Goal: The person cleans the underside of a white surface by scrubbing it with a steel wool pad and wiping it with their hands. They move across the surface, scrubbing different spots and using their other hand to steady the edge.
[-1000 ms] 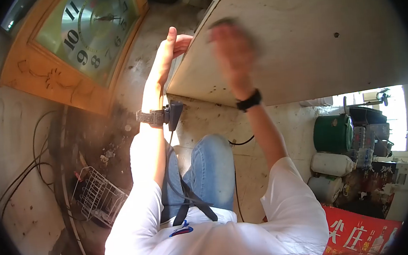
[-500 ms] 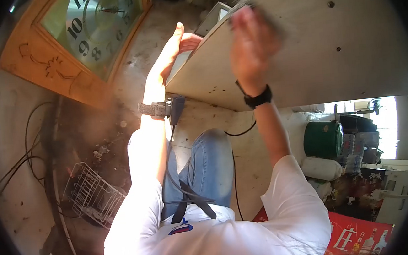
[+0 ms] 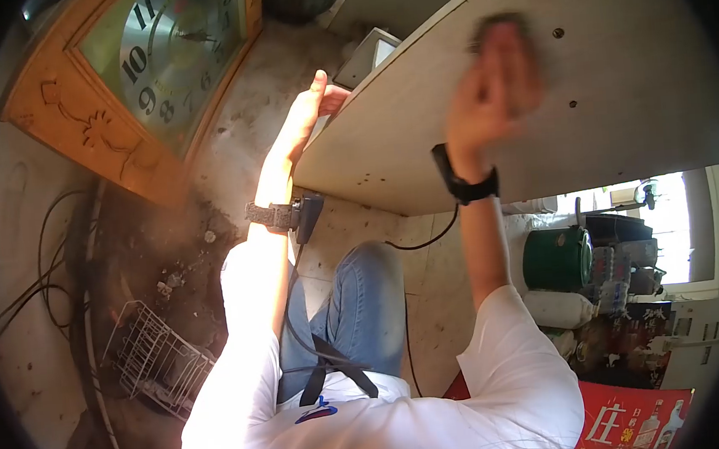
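A large pale board (image 3: 419, 127) with small screw holes stands tilted in front of me. My right hand (image 3: 496, 87), blurred by motion, presses a dark grey pad (image 3: 500, 26) against its face; the pad's exact kind is too smeared to make out. At the board's left edge is my left hand (image 3: 308, 110), thumb stretched up and fingers reaching behind the edge, partly hidden. A dark strap with a small black device (image 3: 308, 218) sits on my left wrist, and a black band (image 3: 468, 184) on my right.
A wooden-framed clock (image 3: 98, 118) leans at the upper left. A white wire basket (image 3: 159, 358) lies on the dirty floor, with black cables (image 3: 52, 282) nearby. To the right are a green bucket (image 3: 556, 257) and a red printed box (image 3: 628, 423).
My right hand has slid to the right across the board with the pad. My left hand stays at the edge, sitting slightly lower in view.
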A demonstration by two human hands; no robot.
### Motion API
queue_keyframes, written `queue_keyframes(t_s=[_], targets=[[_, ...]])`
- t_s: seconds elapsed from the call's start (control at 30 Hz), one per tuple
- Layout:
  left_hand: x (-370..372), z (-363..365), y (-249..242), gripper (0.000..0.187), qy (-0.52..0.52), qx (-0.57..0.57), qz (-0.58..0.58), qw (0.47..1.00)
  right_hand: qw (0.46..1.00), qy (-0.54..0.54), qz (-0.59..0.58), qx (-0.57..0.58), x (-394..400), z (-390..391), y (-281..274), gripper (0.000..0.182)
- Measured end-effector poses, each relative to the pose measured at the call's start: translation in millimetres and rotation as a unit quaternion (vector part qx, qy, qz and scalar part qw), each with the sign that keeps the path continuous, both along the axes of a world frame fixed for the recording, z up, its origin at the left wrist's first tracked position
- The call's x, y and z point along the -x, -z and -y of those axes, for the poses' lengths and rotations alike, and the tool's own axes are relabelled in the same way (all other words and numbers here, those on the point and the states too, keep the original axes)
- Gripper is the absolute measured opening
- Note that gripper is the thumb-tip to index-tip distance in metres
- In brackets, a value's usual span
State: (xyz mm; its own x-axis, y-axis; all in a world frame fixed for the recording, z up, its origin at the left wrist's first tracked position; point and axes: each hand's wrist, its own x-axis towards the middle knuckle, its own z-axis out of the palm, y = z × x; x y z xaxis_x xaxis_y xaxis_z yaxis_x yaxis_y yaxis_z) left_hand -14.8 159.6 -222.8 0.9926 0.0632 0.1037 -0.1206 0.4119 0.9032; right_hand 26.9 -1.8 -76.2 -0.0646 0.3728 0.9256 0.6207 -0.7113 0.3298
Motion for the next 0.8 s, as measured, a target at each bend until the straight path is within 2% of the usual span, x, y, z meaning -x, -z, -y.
queue_keyframes(t_s=[0.03,0.07,0.1,0.13,0.23,0.27,0.33,0.37,0.47,0.57,0.67,0.73,0.8], targets=[[0,0,0,0.070,0.000,-0.002,0.008,1.000,0.979,-0.136,-0.149,-0.002,1,-7,28,0.027],[1,2,-2,0.071,-0.017,0.001,-0.009,1.000,0.918,-0.266,-0.292,-0.004,2,-13,56,0.025],[1,5,-1,0.073,-0.034,0.005,-0.027,0.999,0.950,-0.201,-0.211,0.114,7,-11,79,0.023],[3,5,-3,0.074,-0.051,0.007,-0.043,0.998,0.957,-0.131,-0.124,0.227,14,-8,95,0.021],[9,-1,-14,0.073,-0.022,-0.005,-0.035,0.999,0.958,-0.116,-0.105,0.239,18,-13,110,0.021],[11,3,-17,0.072,-0.067,0.012,-0.115,0.991,0.956,-0.114,-0.118,0.243,15,-12,104,0.021],[9,0,-9,0.072,-0.005,0.025,-0.059,0.998,0.967,-0.117,-0.121,0.189,13,-16,65,0.022],[6,-2,-7,0.072,0.024,0.032,-0.027,0.999,0.983,-0.089,-0.081,0.140,11,-24,39,0.022],[3,-1,-3,0.069,0.015,0.036,-0.029,0.999,0.999,0.036,0.010,0.024,14,-43,-27,0.024],[-2,1,10,0.066,0.024,0.071,-0.028,0.997,0.997,0.043,-0.020,0.054,9,-49,-34,0.023],[-4,-6,6,0.063,0.021,0.095,-0.038,0.995,0.985,0.065,-0.042,0.156,19,-45,-6,0.012],[-2,-9,13,0.062,0.015,0.104,-0.052,0.993,0.966,0.044,-0.100,0.235,20,-41,37,0.010],[2,-12,16,0.061,0.008,0.114,-0.068,0.991,0.936,0.064,-0.026,0.344,20,-42,76,0.010]])
